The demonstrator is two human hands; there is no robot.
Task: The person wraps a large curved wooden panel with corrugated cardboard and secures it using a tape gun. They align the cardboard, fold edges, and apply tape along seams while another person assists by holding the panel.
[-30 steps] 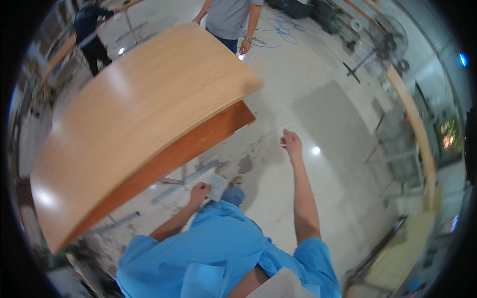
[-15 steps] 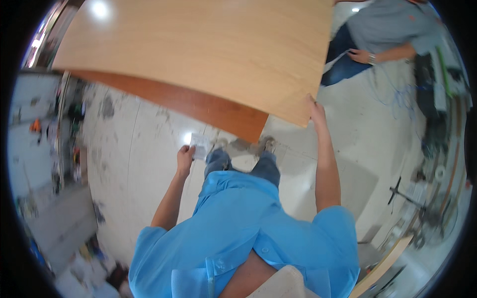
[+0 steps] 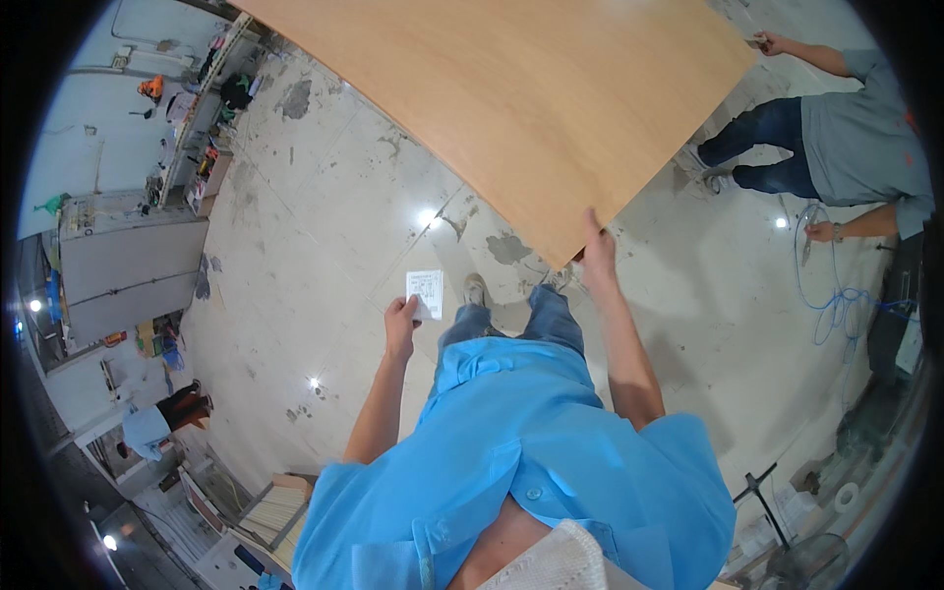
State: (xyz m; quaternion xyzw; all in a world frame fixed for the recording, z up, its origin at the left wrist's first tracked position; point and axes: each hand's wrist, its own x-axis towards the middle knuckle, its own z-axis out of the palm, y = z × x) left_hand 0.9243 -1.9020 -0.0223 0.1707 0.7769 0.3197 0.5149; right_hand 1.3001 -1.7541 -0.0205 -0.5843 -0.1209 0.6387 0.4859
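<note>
A large flat wooden board (image 3: 521, 108) with light brown grain spans the top middle of the view. My right hand (image 3: 598, 258) grips its near corner, thumb on top and the fingers mostly hidden beneath. In my left hand (image 3: 400, 326) is a small white printed paper slip (image 3: 425, 293), pinched by one edge in front of my legs and apart from the board. At the far right another person (image 3: 855, 138) in a grey shirt has one hand (image 3: 772, 43) at the board's far right corner; their other hand holds a thin blue cord.
Blue cord (image 3: 836, 305) trails in loops on the right. Shelving with tools (image 3: 202, 108) and a grey cabinet (image 3: 133, 261) line the left side. Another person (image 3: 152, 428) is at the lower left. A black stand (image 3: 762, 492) is at the lower right. The pale floor (image 3: 295, 256) is stained.
The view has swung round, and the board now slants toward the upper right. Its reddish-brown underside no longer shows. Both hands keep their holds; the person in grey now appears lower and farther right.
</note>
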